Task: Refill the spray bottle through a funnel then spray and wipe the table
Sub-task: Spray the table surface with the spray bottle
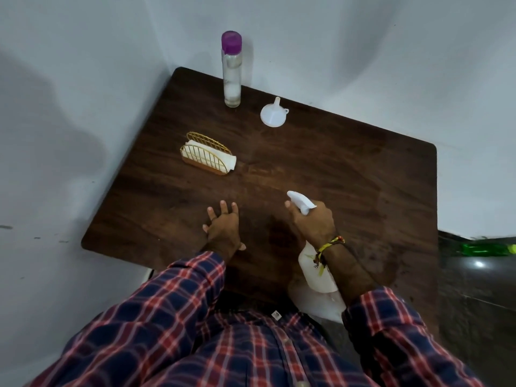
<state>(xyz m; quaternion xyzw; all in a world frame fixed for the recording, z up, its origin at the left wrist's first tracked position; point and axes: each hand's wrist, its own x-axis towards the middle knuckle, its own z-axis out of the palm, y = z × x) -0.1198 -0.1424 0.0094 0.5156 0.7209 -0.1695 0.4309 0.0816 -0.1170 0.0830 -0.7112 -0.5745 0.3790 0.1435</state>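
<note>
My right hand (314, 223) grips the neck of a white spray bottle (317, 270), held above the near right part of the dark wooden table (349, 177); its white nozzle (300, 202) points toward the far left. My left hand (223, 226) rests flat on the table near the front edge, fingers spread, holding nothing. A white funnel (273, 114) lies mouth-down at the back of the table. A tall clear bottle with a purple cap (231, 69) stands upright at the back edge. White napkins sit in a gold wire holder (206, 155) on the left.
White walls close in behind and to the left of the table. A dark floor or counter lies to the right, with a green object (485, 250) on it. My plaid-shirted body is against the table's front edge.
</note>
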